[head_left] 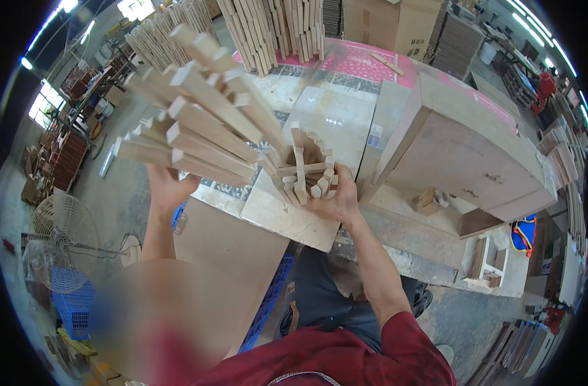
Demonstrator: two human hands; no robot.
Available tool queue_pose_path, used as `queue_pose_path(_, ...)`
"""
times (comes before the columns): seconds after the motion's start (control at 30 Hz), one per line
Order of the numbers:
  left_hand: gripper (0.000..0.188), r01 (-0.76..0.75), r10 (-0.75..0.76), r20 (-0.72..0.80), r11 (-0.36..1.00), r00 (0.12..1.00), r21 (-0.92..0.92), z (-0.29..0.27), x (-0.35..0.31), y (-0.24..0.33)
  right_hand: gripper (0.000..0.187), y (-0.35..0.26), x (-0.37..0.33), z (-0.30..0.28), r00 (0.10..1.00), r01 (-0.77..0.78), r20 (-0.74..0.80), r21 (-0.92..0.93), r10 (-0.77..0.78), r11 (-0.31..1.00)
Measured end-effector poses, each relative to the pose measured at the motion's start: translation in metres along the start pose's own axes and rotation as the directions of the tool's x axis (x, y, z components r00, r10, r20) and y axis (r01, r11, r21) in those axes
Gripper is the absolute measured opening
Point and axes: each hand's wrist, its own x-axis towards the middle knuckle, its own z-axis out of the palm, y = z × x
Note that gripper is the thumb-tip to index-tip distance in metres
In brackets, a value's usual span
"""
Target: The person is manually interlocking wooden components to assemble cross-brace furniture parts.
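Observation:
A large bundle of pale wooden sticks (210, 122) rises toward the upper left, its square-cut ends fanned out close to me. My left hand (168, 183) grips the bundle's lower left side, with its fingers partly hidden behind the wood. Against the bundle's narrower end is a ring-like cluster of wooden sticks (319, 184) around a dark hollow, with a few pieces lying crosswise over it. My right hand (339, 198) wraps around the near right side of this cluster, above a pale board (284, 219). Whether bundle and cluster are joined I cannot tell.
A wooden cabinet (464, 148) stands on the bench at right, a small white frame (489, 262) nearby. More bundled sticks (271, 29) and a cardboard box (387, 29) are at the back. A brown board (223, 257) lies near me. A fan (63, 241) stands at left.

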Motion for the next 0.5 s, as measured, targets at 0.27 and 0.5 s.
queue_pose_path(0.27,0.085,0.009,0.016,0.413,0.998,0.911,-0.059,0.065,0.013,-0.005,0.083,-0.008,-0.003,-0.004,0.994,0.077,0.072,0.001,-0.077,0.997)
queue_pose_path(0.5,0.079,-0.179,-0.101,0.518,0.868,0.849,0.463,0.035,-0.008,-0.044,0.085,-0.011,-0.006,-0.005,0.994,0.091,0.072,-0.036,-0.088,0.995)
